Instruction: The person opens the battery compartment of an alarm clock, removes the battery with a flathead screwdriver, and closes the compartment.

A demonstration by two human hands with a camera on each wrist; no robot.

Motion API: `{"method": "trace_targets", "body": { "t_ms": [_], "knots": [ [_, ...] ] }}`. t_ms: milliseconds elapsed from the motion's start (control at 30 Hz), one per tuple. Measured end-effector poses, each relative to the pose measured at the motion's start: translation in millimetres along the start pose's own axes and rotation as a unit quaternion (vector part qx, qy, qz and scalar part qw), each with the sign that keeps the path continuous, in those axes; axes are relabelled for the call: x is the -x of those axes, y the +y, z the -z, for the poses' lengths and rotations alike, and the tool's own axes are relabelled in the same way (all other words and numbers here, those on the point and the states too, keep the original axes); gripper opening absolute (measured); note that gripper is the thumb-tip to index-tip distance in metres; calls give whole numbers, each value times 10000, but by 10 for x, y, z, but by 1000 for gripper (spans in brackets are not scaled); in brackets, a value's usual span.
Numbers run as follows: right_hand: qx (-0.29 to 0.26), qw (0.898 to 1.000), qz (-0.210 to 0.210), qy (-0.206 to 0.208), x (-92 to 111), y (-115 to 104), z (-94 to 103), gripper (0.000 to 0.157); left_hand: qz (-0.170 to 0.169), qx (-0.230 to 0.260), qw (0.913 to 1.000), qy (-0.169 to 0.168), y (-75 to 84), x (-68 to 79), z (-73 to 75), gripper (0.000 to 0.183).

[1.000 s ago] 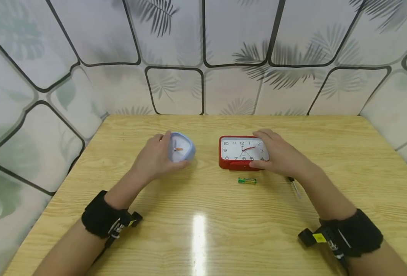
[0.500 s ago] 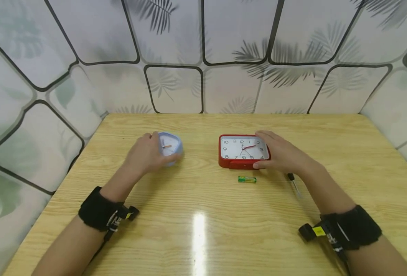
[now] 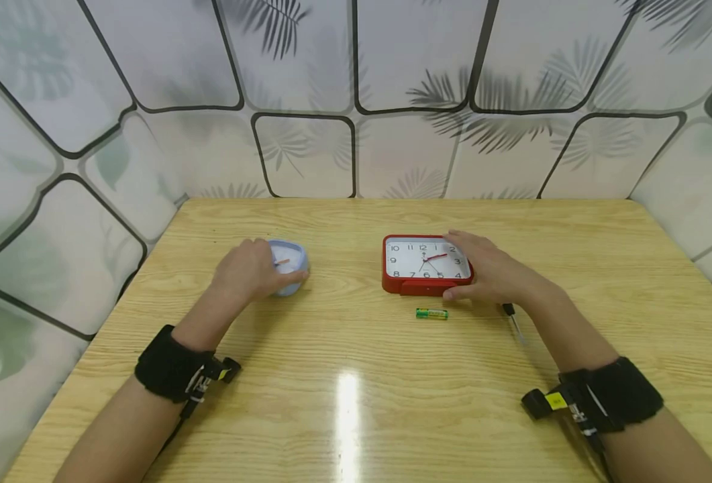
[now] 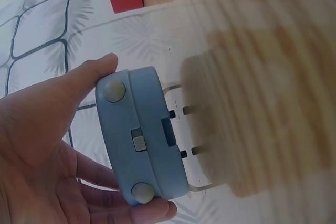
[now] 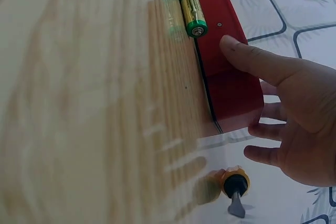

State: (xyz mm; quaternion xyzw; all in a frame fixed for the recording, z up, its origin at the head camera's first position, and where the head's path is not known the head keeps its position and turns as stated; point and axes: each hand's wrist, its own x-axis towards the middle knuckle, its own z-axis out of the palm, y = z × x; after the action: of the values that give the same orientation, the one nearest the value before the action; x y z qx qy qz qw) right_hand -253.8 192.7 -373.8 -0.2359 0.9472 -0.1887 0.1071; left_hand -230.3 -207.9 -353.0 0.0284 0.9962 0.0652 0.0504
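Observation:
A small light-blue alarm clock point(image 3: 287, 258) is in my left hand point(image 3: 243, 272), thumb at its front side and fingers round its far side. In the left wrist view, the blue clock's feet point(image 4: 183, 154) hang just off the tabletop, above their reflection. A larger red alarm clock point(image 3: 426, 287) lies face up on the table. My right hand point(image 3: 494, 272) spans its right end, thumb point(image 5: 236, 51) on the near side wall and fingers loosely spread at the far right corner. Some right fingertips are hidden behind the clock.
A green-and-gold battery point(image 3: 431, 314) lies in front of the red clock. Right of it, below the right palm, is a screwdriver point(image 3: 515, 325) with a dark-and-orange handle. A leaf-patterned wall covering point(image 3: 400, 157) borders the wooden table point(image 3: 283, 396).
My left hand has moved the blue clock leftward and down toward the table. My right hand has slid slightly right along the red clock, which stays in place.

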Motion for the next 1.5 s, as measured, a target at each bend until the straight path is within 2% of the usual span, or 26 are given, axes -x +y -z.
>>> {"method": "trace_targets", "body": {
  "t_ms": [133,367,567,800,1000,1167,1367,1500],
  "knots": [
    [52,9998,147,159,-6,10,-23,104,185,-41,9997,-131,11,14,7,72],
    [10,9997,167,160,-3,8,-45,105,567,-240,9978,-253,37,39,12,77],
    [104,9999,55,89,3,22,-71,111,430,-456,9976,-293,47,42,11,82],
    [47,9995,171,275,-7,18,-77,115,449,-705,9962,-223,46,55,9,86],
    [50,9991,196,377,-4,15,-74,113,436,-737,9962,-150,53,67,7,90],
    [117,9974,337,628,1,-1,-61,110,344,-749,9964,181,76,85,0,93],
    [206,9928,531,1058,5,-32,-53,106,101,-483,9942,953,119,105,5,87],
    [265,9880,545,1423,21,-72,-51,102,-185,-276,9905,1337,169,135,23,83]
  ]
}}
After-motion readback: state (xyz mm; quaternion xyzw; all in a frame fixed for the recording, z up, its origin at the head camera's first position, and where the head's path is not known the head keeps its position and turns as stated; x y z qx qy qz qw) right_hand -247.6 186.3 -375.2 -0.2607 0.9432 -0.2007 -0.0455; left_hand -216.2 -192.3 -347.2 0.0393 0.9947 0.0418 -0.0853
